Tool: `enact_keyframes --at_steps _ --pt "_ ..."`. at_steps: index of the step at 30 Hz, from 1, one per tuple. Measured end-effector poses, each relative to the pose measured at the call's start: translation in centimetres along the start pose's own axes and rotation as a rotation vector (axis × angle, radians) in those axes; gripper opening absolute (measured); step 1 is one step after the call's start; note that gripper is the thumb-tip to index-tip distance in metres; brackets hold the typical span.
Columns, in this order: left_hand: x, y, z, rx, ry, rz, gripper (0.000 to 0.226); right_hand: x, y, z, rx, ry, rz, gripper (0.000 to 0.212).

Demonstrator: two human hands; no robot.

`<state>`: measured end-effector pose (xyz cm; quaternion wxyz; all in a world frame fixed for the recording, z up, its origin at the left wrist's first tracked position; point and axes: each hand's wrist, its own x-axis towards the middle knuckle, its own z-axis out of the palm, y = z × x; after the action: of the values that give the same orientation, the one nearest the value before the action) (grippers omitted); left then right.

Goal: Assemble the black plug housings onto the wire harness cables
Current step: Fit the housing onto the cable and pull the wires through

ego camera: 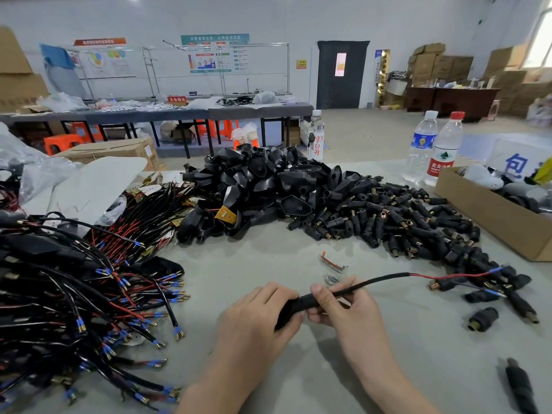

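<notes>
My left hand (257, 315) grips a black plug housing (294, 309) just above the grey table. My right hand (343, 306) pinches the housing's neck, where a black cable (379, 280) comes out. The cable runs right and splits into a red wire (442, 277) and a dark wire with blue-sleeved terminals near the connector pile. Part of the housing is hidden under my fingers.
A heap of black housings (263, 186) lies at mid-table, small black connectors (397, 216) spread to its right. Wire harnesses (83, 282) fill the left side. A cardboard box (501, 216) and water bottles (430, 147) stand at the right. Loose connectors (482, 319) lie nearby.
</notes>
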<state>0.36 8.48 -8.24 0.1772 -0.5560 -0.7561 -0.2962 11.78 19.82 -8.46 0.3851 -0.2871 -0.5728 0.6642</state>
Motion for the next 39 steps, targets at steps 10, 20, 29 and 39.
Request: enact_keyframes --at_steps 10,20,29,39 --pt "-0.1 -0.8 0.2 0.028 0.039 -0.018 0.023 0.0 -0.5 -0.2 0.017 -0.078 0.031 0.012" --pt "0.0 -0.7 -0.1 -0.019 -0.054 -0.1 0.033 0.7 -1.2 -1.0 0.041 0.047 0.015 0.016" --pt "-0.2 -0.4 -0.4 -0.034 -0.024 -0.073 0.026 0.3 -0.3 -0.4 0.141 -0.135 0.134 0.026" --pt "0.0 -1.5 -0.8 -0.032 -0.088 -0.155 0.025 0.8 -0.6 -0.7 0.106 0.05 0.053 0.013"
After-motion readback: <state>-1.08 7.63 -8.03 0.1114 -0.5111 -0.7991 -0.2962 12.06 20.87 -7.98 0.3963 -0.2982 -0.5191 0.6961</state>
